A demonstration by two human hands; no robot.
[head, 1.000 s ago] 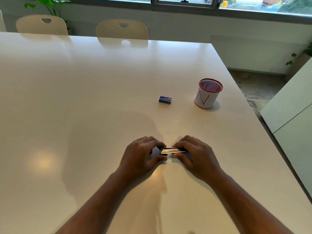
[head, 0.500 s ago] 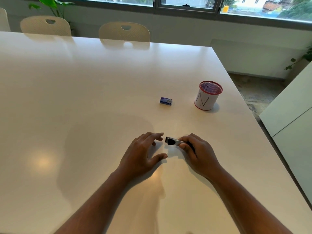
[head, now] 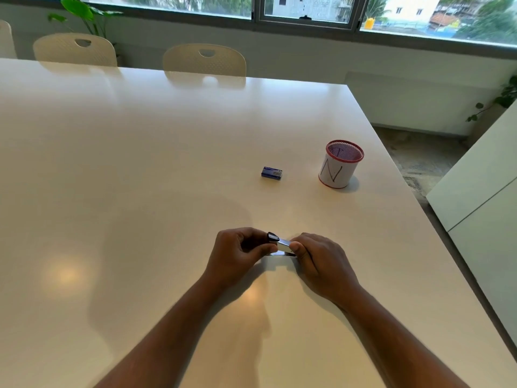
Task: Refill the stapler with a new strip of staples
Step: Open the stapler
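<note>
We held the small stapler between both hands near the table's front edge, left hand pinching its black end, right hand clamped on its other end, blue staple box farther back, mesh cup toward the right edge.

- One small silver metal stapler with a black tip, held between two bare hands: left hand, right hand.
- One small blue cardboard box of staples.
- One white cylindrical mesh cup with a red rim and a black "N".
- One broad glossy white surface.
- Three cream perforated plastic chairs at the far edge: two in full, one cut off at the left border.
- Two green leafy plants: one far left, one at the right edge.
</note>
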